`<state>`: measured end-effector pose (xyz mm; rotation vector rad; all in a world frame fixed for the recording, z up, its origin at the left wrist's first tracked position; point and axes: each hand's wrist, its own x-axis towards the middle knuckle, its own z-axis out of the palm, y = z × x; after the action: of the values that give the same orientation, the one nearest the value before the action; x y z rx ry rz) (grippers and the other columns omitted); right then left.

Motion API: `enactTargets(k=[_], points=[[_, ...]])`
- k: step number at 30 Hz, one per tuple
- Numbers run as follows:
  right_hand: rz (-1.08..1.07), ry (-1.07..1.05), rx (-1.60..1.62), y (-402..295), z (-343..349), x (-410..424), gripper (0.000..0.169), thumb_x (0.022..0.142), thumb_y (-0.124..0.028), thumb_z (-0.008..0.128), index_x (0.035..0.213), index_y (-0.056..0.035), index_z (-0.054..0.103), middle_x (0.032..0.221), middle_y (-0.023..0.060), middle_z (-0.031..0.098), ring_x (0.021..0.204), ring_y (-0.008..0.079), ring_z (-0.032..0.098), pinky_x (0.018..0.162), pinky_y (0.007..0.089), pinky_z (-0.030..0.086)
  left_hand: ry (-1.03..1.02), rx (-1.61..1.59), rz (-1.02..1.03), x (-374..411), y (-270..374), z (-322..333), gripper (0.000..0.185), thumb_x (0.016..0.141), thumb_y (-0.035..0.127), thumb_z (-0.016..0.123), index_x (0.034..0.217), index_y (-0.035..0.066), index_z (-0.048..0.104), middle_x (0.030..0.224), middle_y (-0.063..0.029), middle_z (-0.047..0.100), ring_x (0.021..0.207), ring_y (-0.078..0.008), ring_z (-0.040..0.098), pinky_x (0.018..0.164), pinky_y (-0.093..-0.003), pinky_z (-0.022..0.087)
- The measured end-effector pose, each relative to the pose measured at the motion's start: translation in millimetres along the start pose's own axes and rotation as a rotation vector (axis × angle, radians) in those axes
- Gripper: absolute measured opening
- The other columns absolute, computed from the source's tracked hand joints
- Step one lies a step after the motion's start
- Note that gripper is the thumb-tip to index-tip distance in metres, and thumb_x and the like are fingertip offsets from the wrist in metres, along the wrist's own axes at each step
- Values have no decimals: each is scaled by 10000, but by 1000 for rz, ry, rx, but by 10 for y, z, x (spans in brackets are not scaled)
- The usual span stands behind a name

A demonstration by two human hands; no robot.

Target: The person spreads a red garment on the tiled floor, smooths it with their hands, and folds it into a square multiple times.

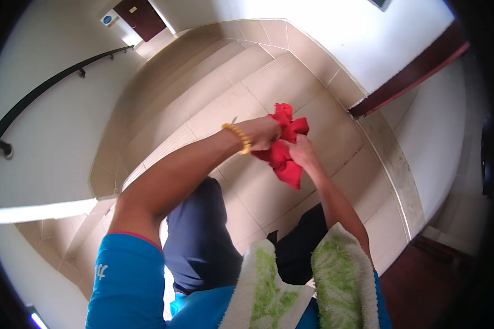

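Observation:
A crumpled red cloth [286,158] is bunched between my two hands, above the tiled landing. My left hand [263,132], with a yellow beaded bracelet [238,138] at the wrist, is closed around its upper left part. On the cloth's right side, my right hand [302,152] grips it with curled fingers. The hands are close together, and folds of cloth stick out above and below them. A green and white towel [267,288] hangs down over my chest.
Tiled stairs [214,82] border the landing at the upper left. A black handrail [53,82] runs along the left wall. At right, a dark red door [411,72] stands by a stone threshold [395,168]. Another dark red door [140,18] is at the top.

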<state>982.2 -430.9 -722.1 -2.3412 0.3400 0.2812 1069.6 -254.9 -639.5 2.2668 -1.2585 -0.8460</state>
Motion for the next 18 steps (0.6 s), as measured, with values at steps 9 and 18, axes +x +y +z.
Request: enactTargets(k=[9, 18], points=[[-83, -213, -249, -1085, 1934, 187, 459, 838, -387, 661, 1022, 10, 523, 848, 227, 663, 818, 390, 652, 724, 491, 507, 237, -299, -112, -1792, -1953, 834, 182, 776, 61, 629, 953, 29, 605, 915, -169, 596, 908, -360, 590, 788, -433, 478], [-129, -313, -425, -1554, 2783, 242, 290, 846, -267, 620, 980, -25, 532, 816, 175, 678, 756, 326, 684, 650, 431, 537, 303, -380, -368, -2353, -2971, 2240, 322, 803, 53, 553, 1124, 42, 572, 1052, -187, 584, 1006, -376, 597, 842, -433, 496]])
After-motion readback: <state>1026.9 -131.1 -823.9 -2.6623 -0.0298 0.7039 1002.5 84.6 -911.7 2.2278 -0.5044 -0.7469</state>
